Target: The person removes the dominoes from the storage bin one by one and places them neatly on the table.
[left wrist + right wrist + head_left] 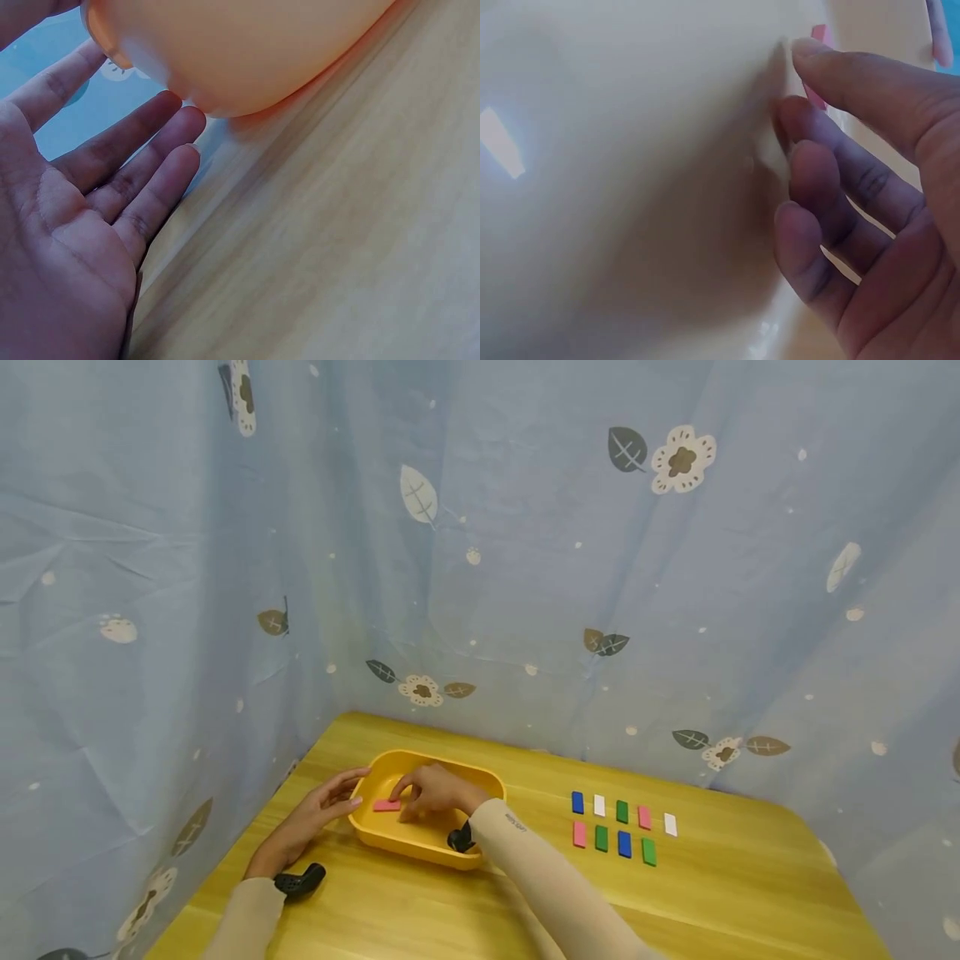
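Observation:
A yellow plastic basin [420,846] stands on the table, with one small pink block [385,807] lying flat on its floor near the left end. My right hand [435,789] reaches down into the basin, fingertips right beside that block. In the right wrist view the thumb and bent fingers [814,176] are spread apart with nothing between them, and the pink block [819,94] shows behind them. My left hand [318,814] is at the basin's left end, its thumb and fingers at the rim. Extended fingers [161,180] reach the basin's outer wall [240,60] in the left wrist view.
Right of the basin, several small blocks lie in two rows on the wood-grain table [720,877]: among them a blue block [577,802], a white block [671,824] and a green block [648,852]. A blue floral curtain [525,568] hangs behind and to the left.

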